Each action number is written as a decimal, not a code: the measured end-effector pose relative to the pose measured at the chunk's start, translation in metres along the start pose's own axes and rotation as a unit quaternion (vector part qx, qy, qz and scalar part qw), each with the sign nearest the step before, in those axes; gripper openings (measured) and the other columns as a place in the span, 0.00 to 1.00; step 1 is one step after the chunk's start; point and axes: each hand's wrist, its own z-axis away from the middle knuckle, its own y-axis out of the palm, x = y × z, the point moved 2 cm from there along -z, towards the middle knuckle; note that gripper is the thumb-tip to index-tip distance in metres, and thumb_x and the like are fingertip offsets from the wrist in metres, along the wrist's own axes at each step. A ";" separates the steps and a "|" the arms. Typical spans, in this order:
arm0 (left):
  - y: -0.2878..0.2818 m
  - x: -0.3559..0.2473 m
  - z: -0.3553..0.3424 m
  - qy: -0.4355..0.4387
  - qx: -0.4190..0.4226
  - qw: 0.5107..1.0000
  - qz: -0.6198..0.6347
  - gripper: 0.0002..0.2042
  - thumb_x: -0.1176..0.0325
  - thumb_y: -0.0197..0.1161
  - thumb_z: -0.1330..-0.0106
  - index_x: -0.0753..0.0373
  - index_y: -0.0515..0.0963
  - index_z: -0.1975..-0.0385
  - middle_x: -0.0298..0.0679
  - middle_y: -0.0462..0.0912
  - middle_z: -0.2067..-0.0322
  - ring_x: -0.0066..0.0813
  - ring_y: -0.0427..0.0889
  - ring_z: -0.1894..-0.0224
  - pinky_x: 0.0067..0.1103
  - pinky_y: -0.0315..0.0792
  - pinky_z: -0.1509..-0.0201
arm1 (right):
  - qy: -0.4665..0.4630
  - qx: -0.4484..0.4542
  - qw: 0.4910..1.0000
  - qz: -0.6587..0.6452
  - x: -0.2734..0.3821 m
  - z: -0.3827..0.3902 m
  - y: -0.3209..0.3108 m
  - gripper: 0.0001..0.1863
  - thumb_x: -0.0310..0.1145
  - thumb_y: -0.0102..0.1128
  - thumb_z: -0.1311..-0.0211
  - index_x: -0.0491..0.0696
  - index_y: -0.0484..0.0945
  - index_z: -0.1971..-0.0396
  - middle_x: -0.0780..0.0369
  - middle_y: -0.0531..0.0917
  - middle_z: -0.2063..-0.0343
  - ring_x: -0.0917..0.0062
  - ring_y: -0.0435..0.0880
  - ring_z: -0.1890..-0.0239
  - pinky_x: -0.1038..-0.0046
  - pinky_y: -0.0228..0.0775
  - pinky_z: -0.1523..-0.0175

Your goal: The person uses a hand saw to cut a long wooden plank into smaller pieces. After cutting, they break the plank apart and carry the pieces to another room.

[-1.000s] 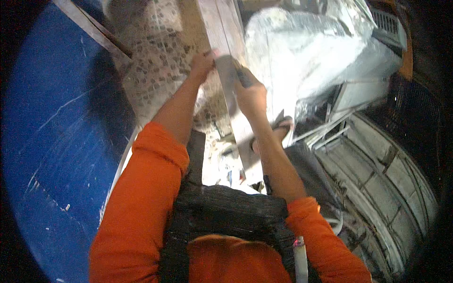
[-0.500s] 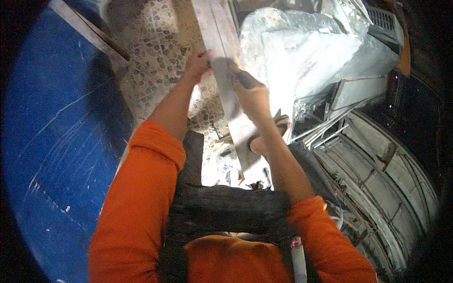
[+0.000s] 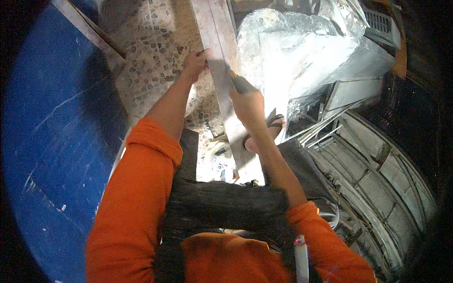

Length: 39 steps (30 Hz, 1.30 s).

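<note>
A long, pale wooden board (image 3: pixel 220 89) runs from the far side down toward my legs, with a lengthwise line on its far part. At its left edge, my left hand (image 3: pixel 193 66) is closed with the fingertips against the wood; a thin dark line shows at them, too small to name. My right hand (image 3: pixel 248 104) is wrapped round a hand tool (image 3: pixel 241 83) with a dark handle and an orange-brown front part. The tool's front end points away from me, over the board's right side; its tip is not clear.
A blue panel (image 3: pixel 52 132) fills the left side. Pebble-patterned flooring (image 3: pixel 155 52) lies beyond my left arm. A large whitish, rough block (image 3: pixel 302 52) stands right of the board. My sandalled foot (image 3: pixel 276 123) is beside it. Metal strips and frames (image 3: pixel 373 174) pile up at right.
My right hand has shifted slightly along the board toward me, and more of the tool's front part shows. The left hand stays at the board's edge. The whole view has moved a little.
</note>
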 end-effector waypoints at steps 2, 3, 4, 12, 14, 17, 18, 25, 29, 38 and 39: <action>0.002 0.042 0.004 -0.031 0.017 0.999 -0.009 0.21 0.55 0.69 0.33 0.66 0.77 0.50 0.41 0.84 0.61 0.33 0.84 0.63 0.30 0.79 0.57 | 0.060 0.038 0.997 -0.016 0.014 0.022 -0.005 0.26 0.45 0.60 0.30 0.45 0.75 0.39 0.55 0.87 0.62 0.74 0.82 0.64 0.71 0.75 0.54; -0.016 0.051 -0.004 -0.044 0.036 0.997 0.057 0.21 0.55 0.69 0.33 0.66 0.78 0.50 0.42 0.85 0.61 0.33 0.85 0.62 0.30 0.80 0.57 | 0.142 0.039 0.989 0.030 0.018 0.060 -0.026 0.27 0.44 0.62 0.31 0.43 0.76 0.39 0.54 0.87 0.58 0.73 0.84 0.57 0.70 0.75 0.49; -0.034 0.043 -0.019 -0.043 0.050 0.991 0.118 0.21 0.55 0.69 0.32 0.66 0.78 0.51 0.42 0.85 0.60 0.33 0.85 0.61 0.30 0.80 0.56 | 0.229 0.038 0.970 0.067 0.015 0.103 -0.053 0.28 0.44 0.63 0.31 0.41 0.76 0.39 0.54 0.87 0.53 0.72 0.86 0.49 0.69 0.75 0.45; 0.010 -0.003 0.033 -0.039 -0.003 0.988 0.149 0.22 0.53 0.71 0.35 0.67 0.80 0.54 0.39 0.82 0.64 0.29 0.82 0.66 0.28 0.80 0.62 | 0.165 -0.040 0.949 -0.267 -0.123 0.169 -0.061 0.29 0.35 0.68 0.36 0.39 0.73 0.37 0.57 0.83 0.54 0.74 0.81 0.53 0.74 0.71 0.46; 0.005 -0.003 0.022 -0.047 -0.023 0.991 0.126 0.21 0.53 0.71 0.36 0.65 0.80 0.54 0.38 0.82 0.66 0.28 0.82 0.67 0.27 0.80 0.63 | 0.086 -0.007 0.996 -0.034 -0.060 0.047 0.000 0.28 0.35 0.65 0.34 0.41 0.73 0.36 0.61 0.85 0.67 0.82 0.78 0.67 0.79 0.72 0.60; -0.007 0.020 0.006 -0.020 0.011 0.989 0.149 0.21 0.53 0.72 0.36 0.65 0.80 0.54 0.37 0.81 0.67 0.27 0.81 0.68 0.27 0.80 0.64 | 0.152 0.033 0.986 -0.058 -0.016 0.043 -0.001 0.30 0.37 0.65 0.35 0.44 0.72 0.35 0.53 0.87 0.56 0.72 0.86 0.56 0.72 0.76 0.50; 0.002 0.006 0.016 -0.061 -0.033 0.983 0.167 0.21 0.54 0.71 0.36 0.66 0.80 0.54 0.38 0.82 0.66 0.29 0.83 0.67 0.29 0.82 0.62 | 0.180 0.022 0.983 0.015 -0.021 0.076 -0.023 0.30 0.37 0.63 0.34 0.49 0.71 0.33 0.52 0.87 0.55 0.68 0.87 0.57 0.70 0.77 0.51; 0.003 -0.001 0.019 -0.051 -0.001 0.980 0.192 0.22 0.54 0.71 0.35 0.66 0.79 0.52 0.40 0.83 0.63 0.30 0.84 0.64 0.29 0.83 0.59 | 0.112 -0.074 0.964 -0.232 -0.072 0.245 -0.094 0.27 0.32 0.63 0.32 0.38 0.72 0.36 0.53 0.82 0.43 0.71 0.82 0.43 0.71 0.70 0.36; 0.001 0.010 -0.001 -0.029 0.040 0.984 0.171 0.22 0.54 0.72 0.36 0.64 0.78 0.53 0.39 0.83 0.63 0.29 0.83 0.66 0.27 0.80 0.63 | 0.153 -0.034 0.986 -0.048 -0.059 0.087 -0.021 0.26 0.34 0.63 0.33 0.40 0.75 0.38 0.58 0.85 0.63 0.81 0.80 0.65 0.78 0.71 0.60; -0.004 -0.011 0.031 -0.083 -0.008 0.987 0.140 0.21 0.56 0.71 0.33 0.66 0.78 0.51 0.42 0.85 0.59 0.32 0.86 0.60 0.31 0.85 0.54 | -0.038 -0.016 0.997 0.066 -0.036 0.289 -0.124 0.28 0.25 0.64 0.37 0.39 0.72 0.36 0.48 0.81 0.41 0.69 0.82 0.41 0.64 0.73 0.36; 0.002 -0.013 0.027 -0.083 -0.005 0.987 0.134 0.21 0.56 0.70 0.33 0.67 0.77 0.51 0.42 0.85 0.59 0.32 0.86 0.60 0.31 0.85 0.54 | 0.068 -0.026 0.995 -0.062 -0.048 0.283 -0.108 0.27 0.29 0.64 0.37 0.39 0.74 0.38 0.49 0.82 0.43 0.68 0.82 0.41 0.65 0.71 0.35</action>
